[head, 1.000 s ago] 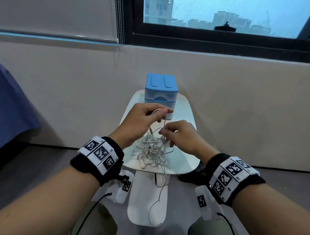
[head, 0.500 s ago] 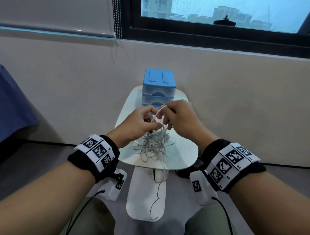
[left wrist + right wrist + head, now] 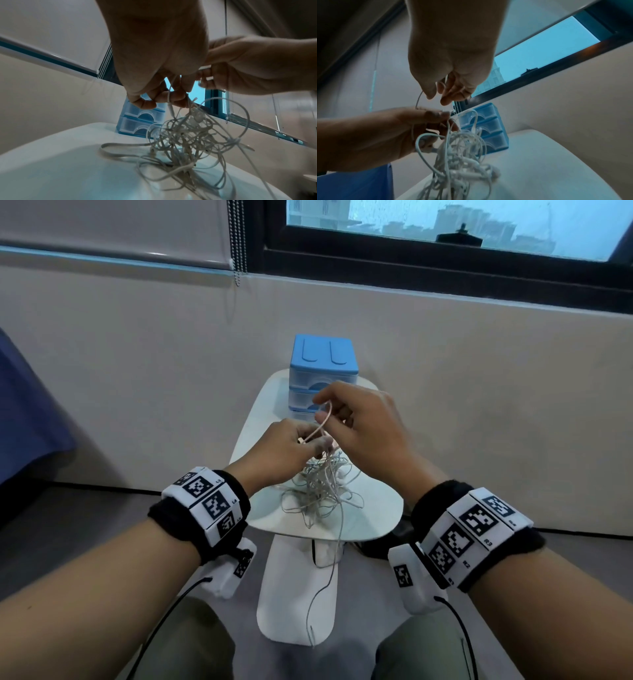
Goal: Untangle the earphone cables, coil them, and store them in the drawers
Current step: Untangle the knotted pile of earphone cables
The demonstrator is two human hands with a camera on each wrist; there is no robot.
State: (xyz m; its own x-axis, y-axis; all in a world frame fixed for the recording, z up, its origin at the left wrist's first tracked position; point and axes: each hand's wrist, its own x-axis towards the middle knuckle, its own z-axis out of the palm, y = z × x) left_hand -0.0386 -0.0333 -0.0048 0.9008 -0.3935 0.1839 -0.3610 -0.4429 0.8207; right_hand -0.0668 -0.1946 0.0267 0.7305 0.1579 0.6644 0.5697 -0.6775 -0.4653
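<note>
- Our left hand is raised over the small white table, its thumb and fingertips pinched together on strands at the top of the tangled earphone cables.
- Our right hand sits just above and beside the left one, thumb and forefinger pinching a pale loop of cable that arches up from the left hand's grip; the remaining fingers are loosely curled.
- The two hands are nearly touching at the fingertips, with the loop running between them.
- Seen from the left wrist, the tangle hangs from our fingers in a loose knot of white loops, its lower part lying on the tabletop.
- Seen from the right wrist, the same bundle drops from the left hand to the table, with earbuds or inline pieces caught in it; which they are we cannot tell.
- One long strand trails off the near edge of the table and hangs down in front of its white base.
- Behind the hands, at the far end of the table and against the wall, stands a blue drawer unit with clear-fronted drawers, all of them closed.
- Both our wrists wear black bands carrying white blocks printed with square markers.
- A window runs along the wall above.
</note>
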